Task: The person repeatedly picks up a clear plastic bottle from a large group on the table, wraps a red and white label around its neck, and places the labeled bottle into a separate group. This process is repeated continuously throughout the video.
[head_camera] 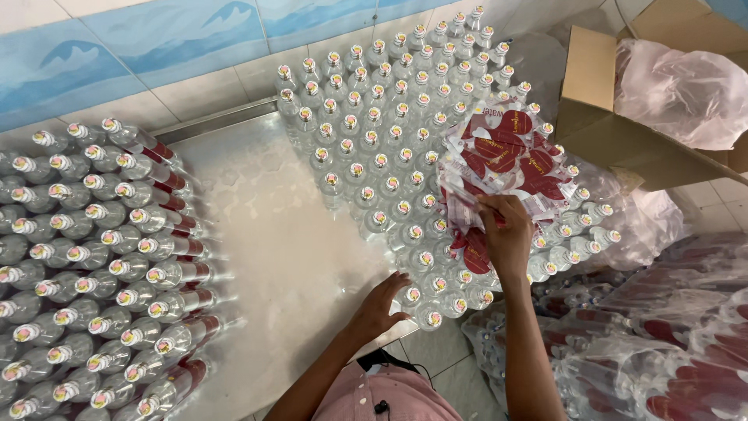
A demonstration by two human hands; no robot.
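Observation:
My right hand (505, 238) grips a fanned stack of red and white labels (502, 156) and holds it over a dense group of upright clear bottles (374, 117). These bottles are bare and have white caps with pink centres. My left hand (382, 304) rests with fingers spread on the metal table (273, 234), at the near edge of that group, touching the closest bottles. On the left stand several rows of bottles with red labels (148, 257).
A tiled wall with a blue band (156, 39) runs along the far side. An open cardboard box (615, 125) with a pink plastic liner sits at the right. Plastic-wrapped packs of bottles (662, 343) lie on the floor at lower right.

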